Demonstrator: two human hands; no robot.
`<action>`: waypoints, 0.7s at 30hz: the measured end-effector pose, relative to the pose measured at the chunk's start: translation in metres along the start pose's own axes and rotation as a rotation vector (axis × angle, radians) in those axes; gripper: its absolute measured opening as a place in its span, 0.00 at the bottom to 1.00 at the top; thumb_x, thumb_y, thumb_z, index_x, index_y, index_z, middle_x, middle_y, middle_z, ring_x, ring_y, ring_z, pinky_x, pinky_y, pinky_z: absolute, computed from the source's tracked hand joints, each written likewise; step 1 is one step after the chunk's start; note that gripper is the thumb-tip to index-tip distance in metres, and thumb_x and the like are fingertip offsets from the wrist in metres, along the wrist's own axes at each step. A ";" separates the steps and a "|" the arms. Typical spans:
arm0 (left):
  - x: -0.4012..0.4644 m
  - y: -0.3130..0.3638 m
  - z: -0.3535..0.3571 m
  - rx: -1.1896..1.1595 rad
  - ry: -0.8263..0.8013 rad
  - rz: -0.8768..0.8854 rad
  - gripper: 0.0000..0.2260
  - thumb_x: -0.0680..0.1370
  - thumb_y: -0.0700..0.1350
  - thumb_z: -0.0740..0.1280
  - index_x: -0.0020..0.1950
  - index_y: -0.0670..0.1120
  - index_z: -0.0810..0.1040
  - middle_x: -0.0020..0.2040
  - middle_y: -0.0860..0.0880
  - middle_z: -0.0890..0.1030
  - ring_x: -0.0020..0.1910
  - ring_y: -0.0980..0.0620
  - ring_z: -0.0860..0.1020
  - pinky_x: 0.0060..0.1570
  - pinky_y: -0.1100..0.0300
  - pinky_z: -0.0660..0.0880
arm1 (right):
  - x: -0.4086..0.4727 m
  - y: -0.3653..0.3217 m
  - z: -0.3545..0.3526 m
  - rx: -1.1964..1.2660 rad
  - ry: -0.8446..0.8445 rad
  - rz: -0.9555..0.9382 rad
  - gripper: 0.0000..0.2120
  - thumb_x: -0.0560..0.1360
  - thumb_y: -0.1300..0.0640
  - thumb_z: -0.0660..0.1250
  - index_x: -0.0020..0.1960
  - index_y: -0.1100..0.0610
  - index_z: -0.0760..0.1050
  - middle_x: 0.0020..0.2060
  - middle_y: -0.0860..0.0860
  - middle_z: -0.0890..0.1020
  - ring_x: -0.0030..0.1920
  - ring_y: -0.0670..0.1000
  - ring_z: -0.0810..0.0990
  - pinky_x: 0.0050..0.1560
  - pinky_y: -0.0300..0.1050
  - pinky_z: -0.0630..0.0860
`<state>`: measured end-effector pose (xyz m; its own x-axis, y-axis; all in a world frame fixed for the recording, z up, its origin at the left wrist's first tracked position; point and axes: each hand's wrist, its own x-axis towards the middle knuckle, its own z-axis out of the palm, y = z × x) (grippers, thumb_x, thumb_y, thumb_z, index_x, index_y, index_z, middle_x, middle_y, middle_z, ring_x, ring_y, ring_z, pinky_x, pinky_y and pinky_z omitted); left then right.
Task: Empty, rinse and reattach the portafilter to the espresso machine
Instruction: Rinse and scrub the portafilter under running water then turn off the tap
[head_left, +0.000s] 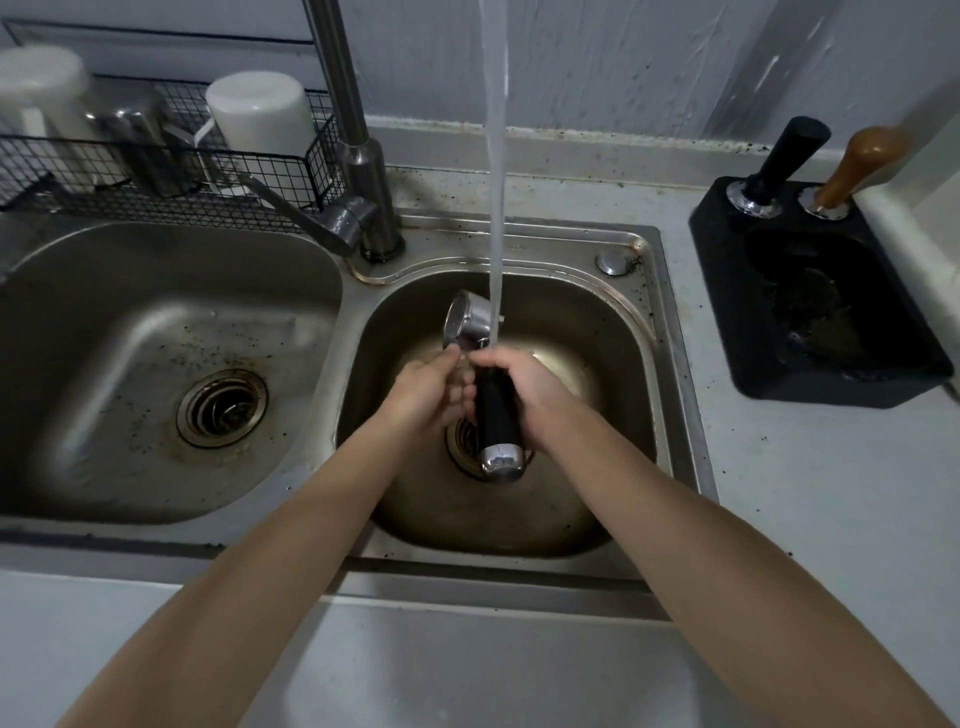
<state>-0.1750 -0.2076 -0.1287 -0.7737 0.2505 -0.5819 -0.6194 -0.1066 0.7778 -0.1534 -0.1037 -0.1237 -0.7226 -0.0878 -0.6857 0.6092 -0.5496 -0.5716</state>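
**Portafilter held under the running tap**

The right hand is wrapped around the black handle of the steel-headed, chrome-capped portafilter, fingers curled closed on it. The left hand is half curled beside it, its fingertips touching the neck just below the metal basket head; whether it truly grips there I cannot tell.

The portafilter hangs over the smaller right stainless steel basin, its long axis running away from the person: capped end near, basket head far and tipped up to the left. The stream of water falls onto the head's right edge.

There are two basins, the larger left basin with its own drain. Two tampers, one black-handled and one wooden-handled, stand in a black tamping station on the grey bench. Two upturned white cups sit in the black wire rack.
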 end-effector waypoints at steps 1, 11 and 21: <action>-0.004 0.000 -0.003 0.007 0.000 -0.027 0.11 0.80 0.45 0.57 0.41 0.44 0.74 0.21 0.52 0.75 0.18 0.60 0.73 0.20 0.68 0.71 | 0.004 -0.001 0.002 -0.030 0.033 -0.019 0.15 0.77 0.52 0.60 0.35 0.59 0.73 0.22 0.51 0.75 0.20 0.47 0.74 0.22 0.36 0.74; -0.038 -0.015 0.007 0.324 -0.110 -0.197 0.12 0.69 0.33 0.62 0.50 0.44 0.71 0.39 0.43 0.75 0.29 0.52 0.74 0.20 0.65 0.68 | 0.019 0.001 0.011 0.043 0.144 -0.192 0.09 0.74 0.63 0.64 0.36 0.61 0.74 0.25 0.53 0.77 0.26 0.49 0.76 0.29 0.40 0.76; -0.031 -0.009 -0.015 -0.070 -0.487 -0.422 0.04 0.65 0.35 0.61 0.37 0.42 0.70 0.23 0.50 0.72 0.16 0.59 0.68 0.13 0.72 0.58 | 0.017 -0.004 0.011 0.321 0.073 -0.181 0.15 0.74 0.59 0.62 0.29 0.60 0.73 0.19 0.50 0.75 0.21 0.47 0.75 0.24 0.35 0.74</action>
<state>-0.1474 -0.2291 -0.1213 -0.3231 0.6907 -0.6470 -0.8771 0.0383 0.4788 -0.1721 -0.1121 -0.1282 -0.7768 0.0879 -0.6236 0.3323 -0.7840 -0.5243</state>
